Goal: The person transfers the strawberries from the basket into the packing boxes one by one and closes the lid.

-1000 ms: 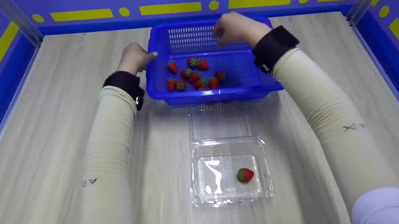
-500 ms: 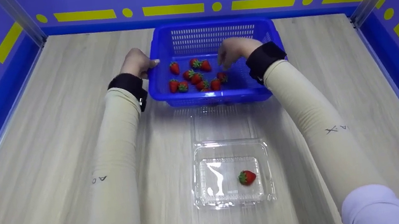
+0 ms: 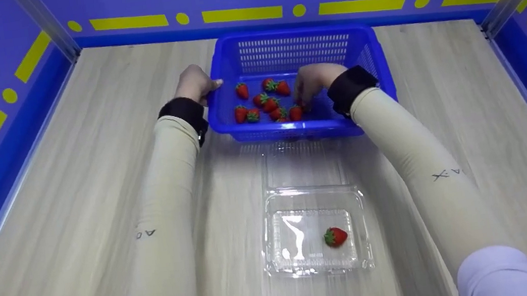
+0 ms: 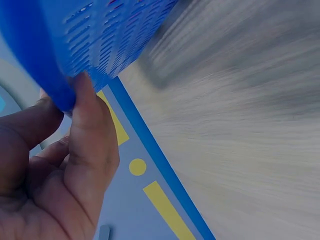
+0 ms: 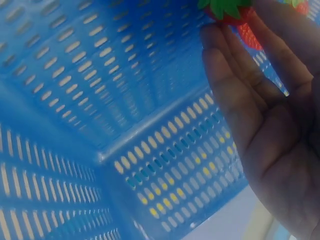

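My left hand [image 3: 194, 83] grips the left rim of a blue plastic basket [image 3: 291, 128], thumb over the edge; the left wrist view shows the rim [image 4: 62, 97] between thumb and fingers. Inside the basket, my right hand [image 3: 314, 81] reaches down among the strawberries. In the right wrist view its thumb and fingers [image 5: 217, 65] pinch a red strawberry [image 5: 231, 16] with green leaves, partly cut off by the frame. Several other strawberries [image 3: 271, 104] lie on the basket floor, left of that hand.
A clear plastic clamshell box [image 3: 268, 239] lies open in front of the basket, its lid [image 3: 304, 165] folded back towards it. One strawberry [image 3: 336, 237] rests inside. Blue panels with yellow marks [image 3: 242, 14] border the wooden tabletop [image 3: 96, 190].
My right hand has come down from over the basket's back part to the strawberries at its floor, now covering the rightmost one. My left hand has stayed at the rim. The view has shifted slightly.
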Available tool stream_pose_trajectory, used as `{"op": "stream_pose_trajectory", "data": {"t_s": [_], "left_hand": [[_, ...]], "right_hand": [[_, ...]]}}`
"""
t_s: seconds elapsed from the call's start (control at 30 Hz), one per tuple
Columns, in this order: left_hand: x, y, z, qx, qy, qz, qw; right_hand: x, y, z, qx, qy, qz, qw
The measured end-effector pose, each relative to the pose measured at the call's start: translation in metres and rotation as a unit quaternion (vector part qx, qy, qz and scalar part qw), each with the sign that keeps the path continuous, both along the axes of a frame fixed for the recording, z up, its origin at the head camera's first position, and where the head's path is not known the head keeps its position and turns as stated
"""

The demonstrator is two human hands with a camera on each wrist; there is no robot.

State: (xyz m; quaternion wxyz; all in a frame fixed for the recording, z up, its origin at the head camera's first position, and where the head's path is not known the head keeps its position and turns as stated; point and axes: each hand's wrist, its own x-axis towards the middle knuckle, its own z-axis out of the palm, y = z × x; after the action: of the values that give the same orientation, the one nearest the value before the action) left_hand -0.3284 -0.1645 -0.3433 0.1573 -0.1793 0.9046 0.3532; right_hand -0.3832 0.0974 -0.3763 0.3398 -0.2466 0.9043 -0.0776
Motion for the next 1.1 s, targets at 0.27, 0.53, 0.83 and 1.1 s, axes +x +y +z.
{"op": "stream_pose_trajectory", "data": {"t_s": [0.27,0.53,0.83,1.1], "left_hand": [[-0.002,0.007,-0.001,-0.002,0.008,-0.006,0.9999],[-0.002,0.009,0.001,-0.015,0.01,-0.01,0.9998],[-0.001,0.004,-0.002,0.008,0.012,-0.007,0.9999],[0.005,-0.006,-0.001,0.107,-0.012,0.034,0.9936]], "right_hand": [[0.001,0.007,-0.002,-0.012,-0.017,0.003,0.9998],[-0.002,0.01,-0.005,-0.017,-0.039,-0.003,0.9991],[-0.002,0.012,-0.006,-0.035,-0.056,-0.026,0.9975],[-0.003,0.007,-0.004,-0.038,-0.026,-0.034,0.9984]]}}
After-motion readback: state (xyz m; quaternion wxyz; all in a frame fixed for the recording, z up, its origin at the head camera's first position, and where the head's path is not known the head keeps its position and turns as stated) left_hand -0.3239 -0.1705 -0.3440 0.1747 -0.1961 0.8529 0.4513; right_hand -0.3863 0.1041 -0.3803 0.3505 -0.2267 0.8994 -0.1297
